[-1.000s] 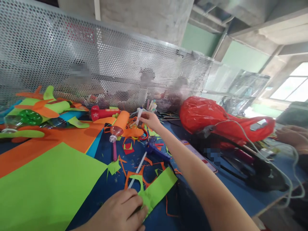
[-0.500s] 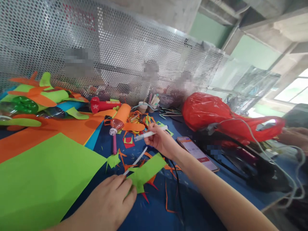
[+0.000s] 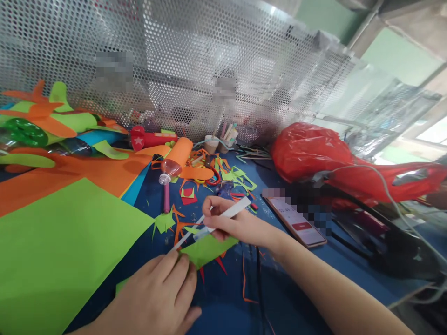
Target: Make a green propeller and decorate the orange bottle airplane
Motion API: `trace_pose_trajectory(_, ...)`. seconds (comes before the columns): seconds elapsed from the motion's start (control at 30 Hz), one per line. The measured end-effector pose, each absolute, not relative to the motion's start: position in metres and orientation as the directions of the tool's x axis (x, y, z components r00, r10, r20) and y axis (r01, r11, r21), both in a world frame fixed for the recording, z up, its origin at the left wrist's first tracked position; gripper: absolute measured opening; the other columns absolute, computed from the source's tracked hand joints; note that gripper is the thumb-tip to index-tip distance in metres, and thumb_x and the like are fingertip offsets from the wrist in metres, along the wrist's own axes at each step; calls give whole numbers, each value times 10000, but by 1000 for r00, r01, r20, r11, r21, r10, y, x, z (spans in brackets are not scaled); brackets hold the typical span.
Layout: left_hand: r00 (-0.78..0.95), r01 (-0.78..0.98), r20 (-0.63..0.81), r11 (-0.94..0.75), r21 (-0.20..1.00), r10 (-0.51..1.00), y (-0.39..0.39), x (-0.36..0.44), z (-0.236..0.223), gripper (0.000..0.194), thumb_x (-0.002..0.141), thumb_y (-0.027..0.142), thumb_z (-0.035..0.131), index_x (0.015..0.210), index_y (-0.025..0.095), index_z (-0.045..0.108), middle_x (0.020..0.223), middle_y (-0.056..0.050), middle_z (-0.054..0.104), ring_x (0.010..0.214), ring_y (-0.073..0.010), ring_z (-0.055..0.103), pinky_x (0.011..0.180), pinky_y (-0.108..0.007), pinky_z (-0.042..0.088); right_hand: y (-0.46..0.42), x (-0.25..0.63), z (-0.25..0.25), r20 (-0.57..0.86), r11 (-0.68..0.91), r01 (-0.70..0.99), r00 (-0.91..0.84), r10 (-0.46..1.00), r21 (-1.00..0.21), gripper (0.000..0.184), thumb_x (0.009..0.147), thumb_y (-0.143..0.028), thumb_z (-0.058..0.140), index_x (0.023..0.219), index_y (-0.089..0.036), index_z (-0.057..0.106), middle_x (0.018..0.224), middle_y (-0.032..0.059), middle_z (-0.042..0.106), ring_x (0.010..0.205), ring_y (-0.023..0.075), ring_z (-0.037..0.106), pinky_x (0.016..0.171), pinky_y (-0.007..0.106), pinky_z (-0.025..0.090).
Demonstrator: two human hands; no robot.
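In the head view my left hand (image 3: 159, 288) is low in the middle, fingers curled over the near end of a light-green paper strip (image 3: 206, 251). A thin white stick (image 3: 186, 236) runs out from beside these fingertips. My right hand (image 3: 226, 218) reaches in from the right, just above the strip's far end. Its thumb and fingers are closed round a slim white pen (image 3: 235, 208), tilted with its clearer end down to the left; blur hides its finer detail.
Large green (image 3: 80, 242) and orange sheets cover the left. Behind them lie paper-covered bottles (image 3: 45, 121). Paper scraps (image 3: 240, 177), scissors (image 3: 213, 177) and cups of sticks (image 3: 228, 137) stand mid-table. A phone (image 3: 296, 218) and red plastic bag (image 3: 310, 153) lie right, before a perforated metal screen.
My right hand has come back from the scraps near the cups with the white pen, which has turned from upright to slanting. My left hand and the green strip have shifted slightly left.
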State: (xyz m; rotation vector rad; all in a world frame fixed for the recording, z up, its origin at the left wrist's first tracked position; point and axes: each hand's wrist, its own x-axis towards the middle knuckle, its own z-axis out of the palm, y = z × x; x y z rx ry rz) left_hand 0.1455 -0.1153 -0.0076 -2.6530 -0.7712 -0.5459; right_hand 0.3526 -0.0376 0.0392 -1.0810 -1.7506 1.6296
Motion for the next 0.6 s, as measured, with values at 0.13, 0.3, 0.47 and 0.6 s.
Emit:
trace_pose_trajectory(0.13, 726, 563, 508, -825, -51, 464, -110, 145, -4, 440, 1003, 321, 279, 968, 132, 675, 941, -109, 732, 867, -248, 666, 749, -338, 521, -36, 352, 35, -203, -99, 204, -589, 782, -974, 229, 785, -271, 646, 689, -192, 454, 460, -99, 485, 409, 43, 378, 397, 154, 271)
trace_pose_trajectory(0.3, 513, 626, 364, -629, 461, 778, -92, 144, 4, 242, 932, 390, 479, 1034, 198, 584, 941, -50, 696, 815, -203, 661, 697, -299, 521, -41, 346, 27, -180, -118, 142, -584, 792, -983, 351, 777, -405, 706, 709, -197, 432, 484, -91, 541, 410, 44, 435, 406, 146, 323)
trace_pose_trajectory(0.47, 541, 518, 66, -393, 760, 839, -84, 146, 7, 170, 921, 337, 491, 926, 247, 635, 968, -1, 711, 843, -181, 668, 746, -275, 506, -49, 339, 24, -154, -148, 65, -661, 735, -987, 395, 850, -560, 566, 751, -195, 453, 539, -57, 590, 419, 59, 463, 434, 177, 381)
trace_pose_trajectory(0.6, 536, 435, 53, -330, 838, 843, -84, 148, 6, 218, 912, 344, 460, 994, 248, 639, 1020, -13, 705, 930, -192, 654, 824, -285, 499, -53, 333, 23, -104, -72, 77, -583, 806, -994, 395, 776, -471, 709, 714, -193, 436, 487, -114, 409, 420, 40, 317, 383, 161, 216)
